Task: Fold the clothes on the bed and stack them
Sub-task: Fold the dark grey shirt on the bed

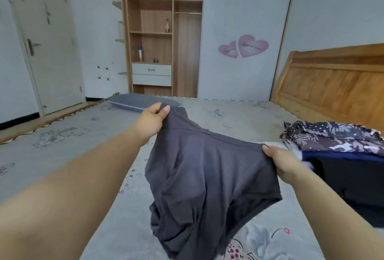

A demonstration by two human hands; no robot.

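A dark grey garment (pixel 207 180), shorts by the look of its waistband, hangs in the air over the bed (pixel 62 155). My left hand (pixel 153 118) pinches one end of the waistband, held high and far. My right hand (pixel 280 162) pinches the other end, lower and nearer. The garment's lower part droops and bunches on the sheet near me. At the right lies a pile of clothes (pixel 340 155): a patterned purple-grey piece on top, blue and black pieces beneath it.
A grey pillow (pixel 135 102) lies at the bed's far side. The wooden headboard (pixel 332 85) stands at the right. Behind are an open wooden wardrobe (pixel 162 31) with shelves and drawers, and a white door (pixel 47 51) at the left.
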